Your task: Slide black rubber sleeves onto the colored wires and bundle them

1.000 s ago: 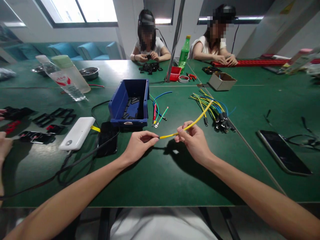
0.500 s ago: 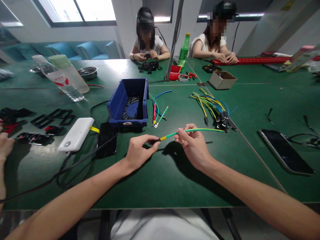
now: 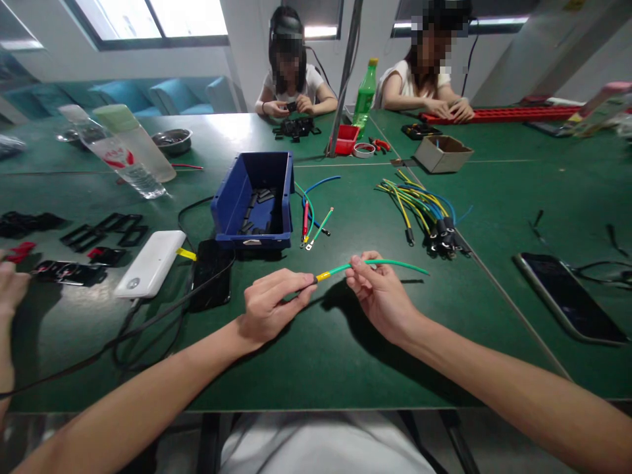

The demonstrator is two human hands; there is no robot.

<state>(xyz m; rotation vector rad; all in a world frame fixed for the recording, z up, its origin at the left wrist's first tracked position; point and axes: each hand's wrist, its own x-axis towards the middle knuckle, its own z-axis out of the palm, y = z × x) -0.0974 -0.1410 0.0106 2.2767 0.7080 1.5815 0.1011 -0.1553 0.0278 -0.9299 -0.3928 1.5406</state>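
My left hand pinches the black end of a green and yellow wire between thumb and fingers. On the same wire, further right, my right hand has its thumb and index finger closed, and the green tail sticks out past it to the right. Beyond my hands stands a blue bin with small black pieces inside. Just right of the bin lie a few loose wires with metal lugs. A bundle of yellow, green and blue wires with black ends rests further right.
At the left are a white power bank, a dark phone, cables, black parts and two bottles. Another phone lies right. Behind are a small box, a pole and two people; a person's hand shows far left.
My left hand's fingers have shifted and stretch further over the black end. The wire's free tail points slightly lower and its tip lies further left.
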